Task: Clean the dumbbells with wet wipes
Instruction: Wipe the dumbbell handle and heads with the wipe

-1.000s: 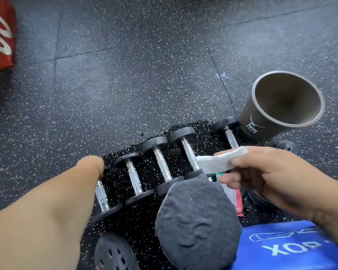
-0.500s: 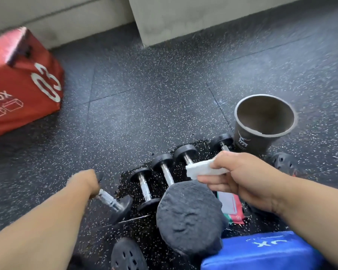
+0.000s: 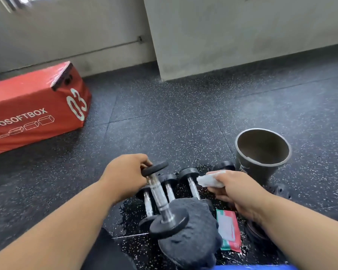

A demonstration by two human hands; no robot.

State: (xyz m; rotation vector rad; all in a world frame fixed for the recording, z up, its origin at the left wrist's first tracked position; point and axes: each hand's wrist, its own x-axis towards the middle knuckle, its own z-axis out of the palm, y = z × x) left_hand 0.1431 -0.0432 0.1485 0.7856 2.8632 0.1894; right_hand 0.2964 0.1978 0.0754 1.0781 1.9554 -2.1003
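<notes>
While the left hand [image 3: 125, 176] grips the far weight plate of a small black dumbbell [image 3: 160, 199], lifting it at a slant above the others, its near plate hangs over the person's grey-clad knee [image 3: 193, 236]. Three or four more dumbbells [image 3: 189, 184] lie side by side on the speckled rubber floor [image 3: 164, 117] beneath it. To the right, the right hand [image 3: 240, 193] pinches a folded white wet wipe [image 3: 209, 181] between thumb and fingers, near the dumbbell's chrome handle but apart from it. A red-and-green wipes packet [image 3: 228, 230] lies by the knee. Behind the right hand stands a dark paper cup [image 3: 261, 162]; a red soft plyo box [image 3: 33, 110] sits far left.
</notes>
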